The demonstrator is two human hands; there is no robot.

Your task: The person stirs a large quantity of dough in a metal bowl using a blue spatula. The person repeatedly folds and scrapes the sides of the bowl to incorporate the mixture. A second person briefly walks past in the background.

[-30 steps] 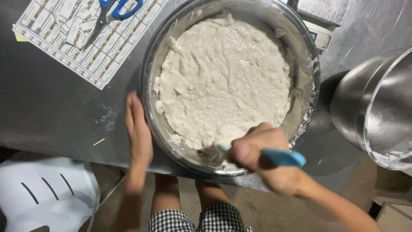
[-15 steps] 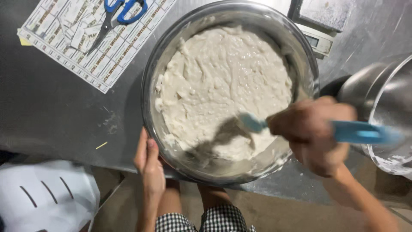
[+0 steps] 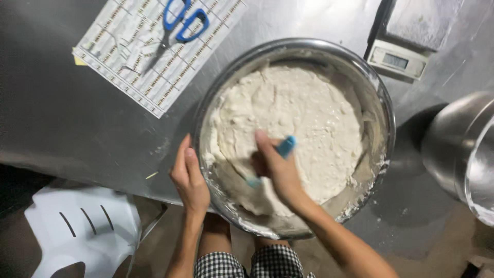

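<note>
A large round steel bowl (image 3: 383, 108) sits on the metal table, full of thick off-white dough (image 3: 303, 108). My left hand (image 3: 189, 177) presses flat against the bowl's near-left outer rim. Inside the bowl, over the dough's near-left part, my right hand (image 3: 278, 170) grips a blue-handled spatula (image 3: 285, 146). The tool's tip is pushed into the dough near the bowl wall.
A printed sheet (image 3: 154, 46) with blue-handled scissors (image 3: 180, 25) lies at the back left. A small scale (image 3: 399, 59) stands behind the bowl. A second steel bowl (image 3: 463, 149) is at the right edge. A white plastic chair (image 3: 82, 231) stands below the table's near edge.
My right hand swung the spatula from the bowl's right side to its near-left part. The left hand slid slightly along the rim. The camera view shifted, so the bowl now sits more to the right.
</note>
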